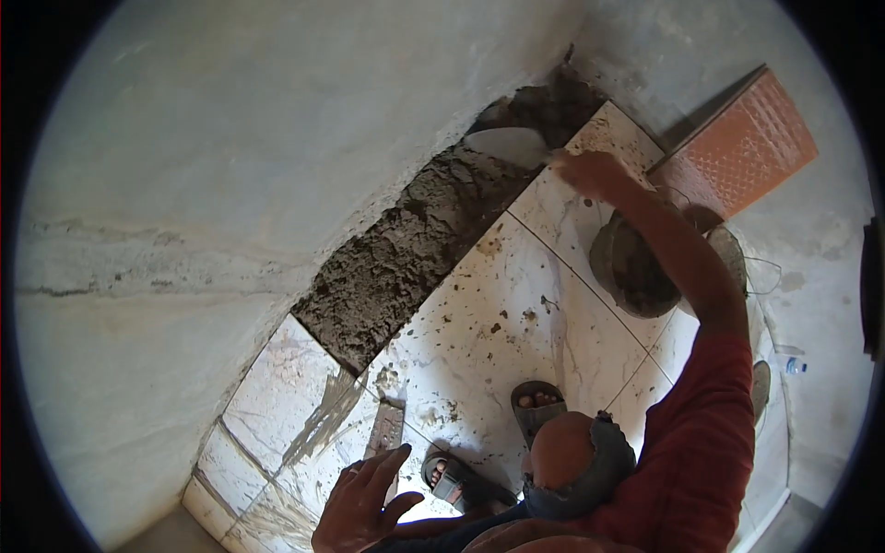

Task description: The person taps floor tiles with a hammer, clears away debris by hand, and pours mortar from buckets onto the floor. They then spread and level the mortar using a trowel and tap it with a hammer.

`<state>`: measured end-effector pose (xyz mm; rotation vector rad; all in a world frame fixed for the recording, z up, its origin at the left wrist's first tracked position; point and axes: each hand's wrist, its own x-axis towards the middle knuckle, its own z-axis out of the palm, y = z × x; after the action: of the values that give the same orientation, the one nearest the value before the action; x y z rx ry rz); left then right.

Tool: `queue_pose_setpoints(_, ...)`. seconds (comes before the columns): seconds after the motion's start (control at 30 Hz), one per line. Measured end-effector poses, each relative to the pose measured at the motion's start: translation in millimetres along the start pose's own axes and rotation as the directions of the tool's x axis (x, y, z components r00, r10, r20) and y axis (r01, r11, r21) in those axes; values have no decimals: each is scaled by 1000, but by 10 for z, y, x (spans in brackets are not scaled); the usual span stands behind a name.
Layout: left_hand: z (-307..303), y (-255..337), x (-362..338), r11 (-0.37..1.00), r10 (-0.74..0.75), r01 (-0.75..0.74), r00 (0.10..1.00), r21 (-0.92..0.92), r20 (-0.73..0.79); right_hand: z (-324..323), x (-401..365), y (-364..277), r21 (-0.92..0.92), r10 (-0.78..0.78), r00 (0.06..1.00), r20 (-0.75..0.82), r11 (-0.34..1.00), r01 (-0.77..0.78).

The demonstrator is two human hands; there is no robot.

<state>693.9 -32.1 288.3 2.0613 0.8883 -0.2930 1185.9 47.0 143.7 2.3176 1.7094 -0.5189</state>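
My right hand [595, 175] is closed on a trowel, its grip hidden inside my fingers. The grey trowel blade [507, 145] lies over the far part of a dark, rough mortar bed [387, 267] that runs along the wall. My left hand [359, 502] is low in the view, holding nothing, with its thumb and fingers apart. Just beyond its fingertips, a narrow mortar-stained strip [388, 426] lies on the floor. Below my right forearm stands a round bucket [634, 267], partly covered by the arm.
White marbled tiles [479, 304], spotted with mortar crumbs, border the bed. An orange-brown patterned tile [751, 147] leans against the right wall. A second container [728, 253] with a wire handle stands beside the bucket. A small bottle [796, 366] lies at the far right.
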Motion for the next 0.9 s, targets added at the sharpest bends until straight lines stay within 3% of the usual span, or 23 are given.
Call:
queue_pose_setpoints(0.03, -1, 16, 64, 1000, -7, 7, 1000, -2, 19, -27, 18, -178, -25, 111, 990, 89, 994, -109)
queue_pose_setpoints(0.07, 4, 25, 117, 1000, -18, 18, 999, -8, 40, 10, 69, -198, -21, 121, 988, 99, 993, -120)
queue_pose_setpoints(0.13, 64, -111, 201, 999, -8, 10, 998, -30, 59, 101, 279, -145, 14, 46, 999, -21, 999, -46)
queue_pose_setpoints(0.2, 75, -198, 241, 999, 3, 0, 999, -52, 53, 280, 610, 312, -7, 8, 999, -42, 1000, -8)
queue_pose_setpoints(0.27, 79, -224, 248, 993, -71, 79, 993, -84, 94, 531, 932, 832, -78, -139, 968, -207, 989, 125)
queue_pose_setpoints(0.3, 72, -212, 262, 992, -74, 82, 994, -92, 86, 464, 1009, 920, -87, -149, 967, -207, 987, 134)
queue_pose_setpoints(0.37, 35, -142, 208, 992, -114, 117, 992, -53, 52, 402, 991, 1040, -59, 128, 981, -145, 989, -138)
queue_pose_setpoints(0.5, 44, -96, 92, 986, -141, 142, 990, -85, 26, 365, 1013, 1552, -116, 340, 936, -90, 930, -349)
queue_pose_setpoints(0.6, 63, -153, 28, 984, -121, 125, 992, -129, 40, 383, 803, 1769, -24, 325, 932, -163, 943, -333)
queue_pose_setpoints(0.67, 55, -185, 91, 986, -165, 164, 985, 16, 53, 179, 333, 1412, -24, 263, 947, -183, 962, -272)
queue_pose_setpoints(0.73, -2, -147, 242, 986, -168, 167, 983, 22, 75, 119, 215, 1306, -176, 99, 995, -12, 979, -100)
queue_pose_setpoints(0.77, -9, -129, 298, 986, -165, 163, 983, 32, 78, 126, 187, 1318, -191, 9, 1000, -8, 981, -10)
queue_pose_setpoints(0.9, -8, -69, 460, 993, -107, 111, 987, -34, 118, 88, 196, 1371, -238, -5, 998, 57, 971, 19)
